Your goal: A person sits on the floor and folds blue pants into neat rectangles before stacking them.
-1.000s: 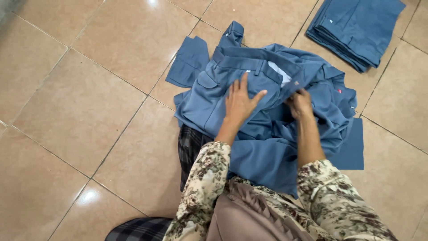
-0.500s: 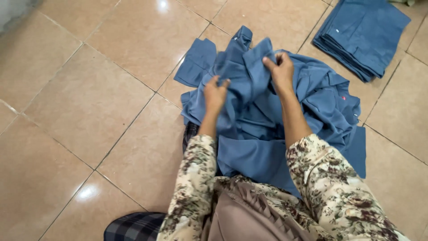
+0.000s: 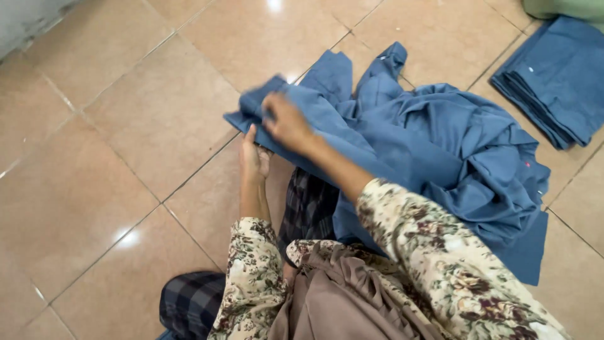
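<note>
Glossy tan floor tiles (image 3: 113, 208) with thin dark joints fill the view, and ceiling light makes bright spots on them. On these tiles lies a blue garment (image 3: 440, 151) of smooth woven cloth, crumpled in soft folds, with one flat part spread toward the left and its lower edge near the person's lap. At the upper right, well apart from it, sits a stack of folded blue cloth (image 3: 560, 82) with neat straight edges. The person wears floral sleeves (image 3: 434, 258), a brown draped cloth (image 3: 340, 296) and dark checked trousers (image 3: 308, 208).

The left hand (image 3: 254, 157) rests at the near edge of the flat part, fingers held together and pointing away from the body, thumb beside them; whether it pinches the cloth I cannot tell. The right hand (image 3: 286, 123) reaches across the body to the left, blurred, palm down on the garment, fingers curled on the cloth near its left corner
</note>
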